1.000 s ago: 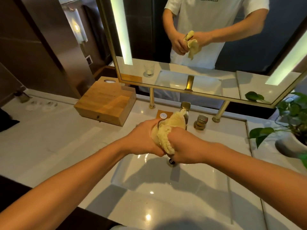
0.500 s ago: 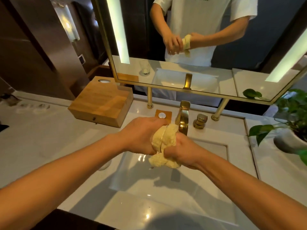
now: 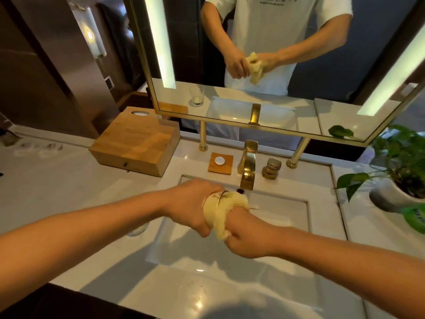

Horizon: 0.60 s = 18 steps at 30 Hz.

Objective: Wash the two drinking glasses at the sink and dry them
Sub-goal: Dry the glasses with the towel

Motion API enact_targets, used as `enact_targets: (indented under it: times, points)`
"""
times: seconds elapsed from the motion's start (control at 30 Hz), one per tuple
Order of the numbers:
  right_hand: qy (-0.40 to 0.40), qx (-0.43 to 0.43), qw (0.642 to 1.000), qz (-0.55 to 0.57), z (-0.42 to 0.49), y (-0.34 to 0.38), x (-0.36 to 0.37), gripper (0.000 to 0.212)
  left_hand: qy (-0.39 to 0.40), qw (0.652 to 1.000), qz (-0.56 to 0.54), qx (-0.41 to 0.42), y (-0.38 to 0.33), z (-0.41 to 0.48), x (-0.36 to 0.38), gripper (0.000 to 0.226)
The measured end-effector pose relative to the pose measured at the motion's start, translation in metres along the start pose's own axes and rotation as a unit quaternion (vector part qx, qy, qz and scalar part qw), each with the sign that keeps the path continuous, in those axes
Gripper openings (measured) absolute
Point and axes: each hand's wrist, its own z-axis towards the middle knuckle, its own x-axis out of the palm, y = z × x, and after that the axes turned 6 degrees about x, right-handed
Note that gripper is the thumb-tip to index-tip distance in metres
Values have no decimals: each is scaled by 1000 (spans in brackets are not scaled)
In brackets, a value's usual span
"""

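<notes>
Over the sink (image 3: 282, 215), the right hand (image 3: 249, 234) is curled round a yellow cloth (image 3: 219, 215) and presses it into a drinking glass (image 3: 215, 194). The left hand (image 3: 190, 206) grips the glass's body, probably to dry the inside while drips fall into the basin. The other glass (image 3: 138, 229) stands on the counter (image 3: 57, 180) just left of the sink, half hidden under the left forearm. Farther back, no stream shows at the gold faucet (image 3: 248, 168).

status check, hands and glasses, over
Left hand grips glass, right hand holds yellow cloth against it, over the sink. Second glass on counter left of sink. Nothing in the way.
</notes>
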Motion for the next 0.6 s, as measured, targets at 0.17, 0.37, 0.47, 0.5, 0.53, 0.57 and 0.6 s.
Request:
enact_targets:
  times: [0.17,0.37,0.47,0.5,0.53,0.57,0.6]
  points:
    - [107,-13,719,687,-2,23,-2,60,-330,913,202,132,5,-5,37,56]
    - [-41,-11,939,341,0,31,4,44,-215,967,99,96,17,-11,18,71]
    - [-1,-91,970,-224,-6,22,-4,37,-67,997,10,27,10,-13,0,62]
    - [36,-111,936,-331,-11,18,-5,37,-2,1000,-21,14,8,-13,-2,52]
    - [51,-145,904,-398,-13,19,-5,35,70,996,-60,12,6,-12,-2,42]
    - [58,-182,880,-435,-15,21,-5,31,139,983,-119,12,6,-12,-1,37]
    - [42,-211,866,-451,-16,22,-4,26,191,965,-180,7,5,-13,-1,35]
